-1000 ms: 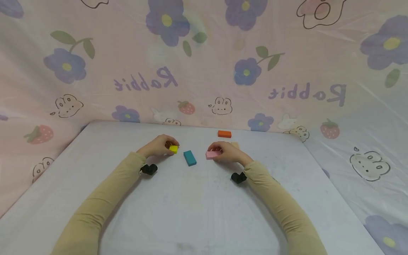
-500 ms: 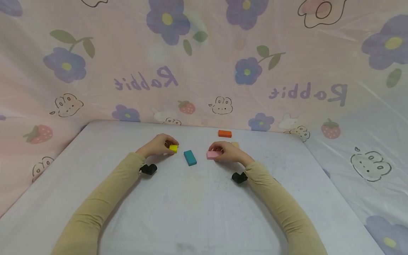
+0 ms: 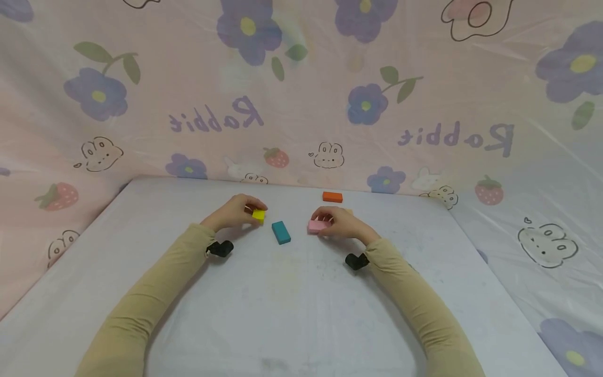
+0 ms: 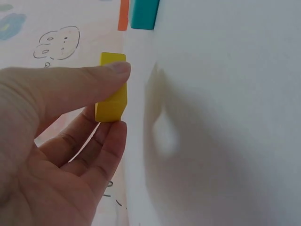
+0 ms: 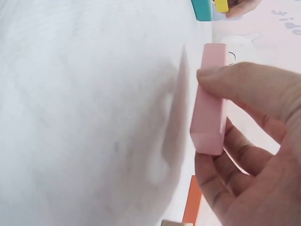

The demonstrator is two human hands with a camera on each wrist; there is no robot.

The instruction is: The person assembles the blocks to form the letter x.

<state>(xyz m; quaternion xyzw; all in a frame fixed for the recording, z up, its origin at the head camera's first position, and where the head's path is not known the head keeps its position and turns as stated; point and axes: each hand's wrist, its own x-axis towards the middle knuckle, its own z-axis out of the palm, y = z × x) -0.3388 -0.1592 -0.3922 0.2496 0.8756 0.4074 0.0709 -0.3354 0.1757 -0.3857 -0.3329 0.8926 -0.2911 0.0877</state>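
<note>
My left hand (image 3: pixel 232 212) pinches a small yellow block (image 4: pixel 111 109) between thumb and fingers. In the left wrist view a gap shows between the block and the white surface, with the hand's shadow beside it. A longer pink block (image 5: pixel 209 115) is held in my right hand (image 3: pixel 346 223), thumb on one face and fingers on the other. It too hangs a little above the table. Between the two hands lies a teal block (image 3: pixel 281 233), touched by neither.
An orange block (image 3: pixel 332 197) lies near the back edge of the white table (image 3: pixel 282 314). A pale wooden block (image 5: pixel 176 223) sits behind my right hand, mostly hidden in the head view. A printed curtain (image 3: pixel 301 94) stands behind the table.
Both hands have risen slightly, lifting the yellow and pink blocks. The right hand has also shifted a little to the right. Teal and orange blocks have stayed in place.
</note>
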